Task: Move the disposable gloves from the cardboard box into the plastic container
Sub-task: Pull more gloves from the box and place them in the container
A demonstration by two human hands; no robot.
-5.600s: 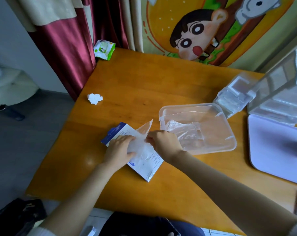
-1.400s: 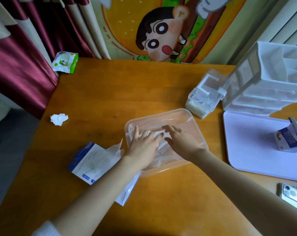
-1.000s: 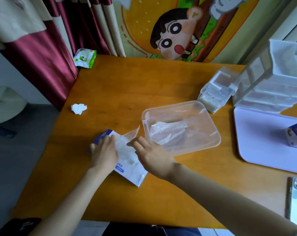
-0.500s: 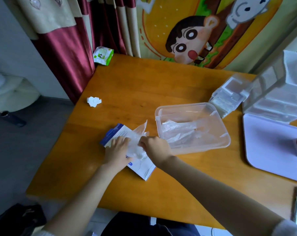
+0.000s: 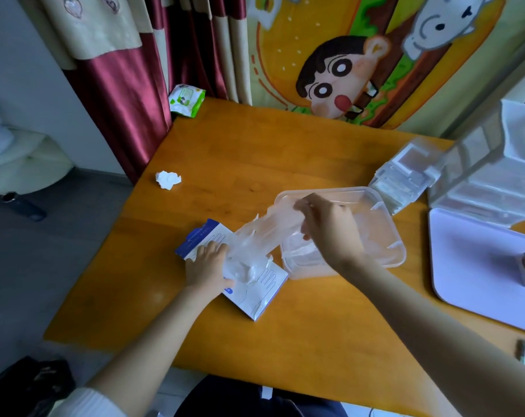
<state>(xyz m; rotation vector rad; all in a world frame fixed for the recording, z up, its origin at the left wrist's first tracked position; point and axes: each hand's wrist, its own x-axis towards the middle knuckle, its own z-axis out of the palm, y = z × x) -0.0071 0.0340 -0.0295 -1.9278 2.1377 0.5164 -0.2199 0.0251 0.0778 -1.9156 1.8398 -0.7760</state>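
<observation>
A flat white and blue cardboard box (image 5: 255,291) lies on the wooden table (image 5: 249,164). My left hand (image 5: 208,264) presses on the box, fingers spread flat. My right hand (image 5: 327,224) pinches a clear disposable glove (image 5: 267,230) that stretches from the box opening up over the rim of the clear plastic container (image 5: 390,257). More clear gloves lie in the container, partly hidden by my right hand.
A crumpled white tissue (image 5: 168,179) lies at the table's left edge, a green wipes pack (image 5: 186,100) at the back corner. Clear stacked organisers (image 5: 411,179) and a drawer unit (image 5: 496,173) stand right of the container, beside a white board (image 5: 481,272).
My right hand has lifted from the box toward the container, pulling a glove out with it. My left hand stays pressed on the box.
</observation>
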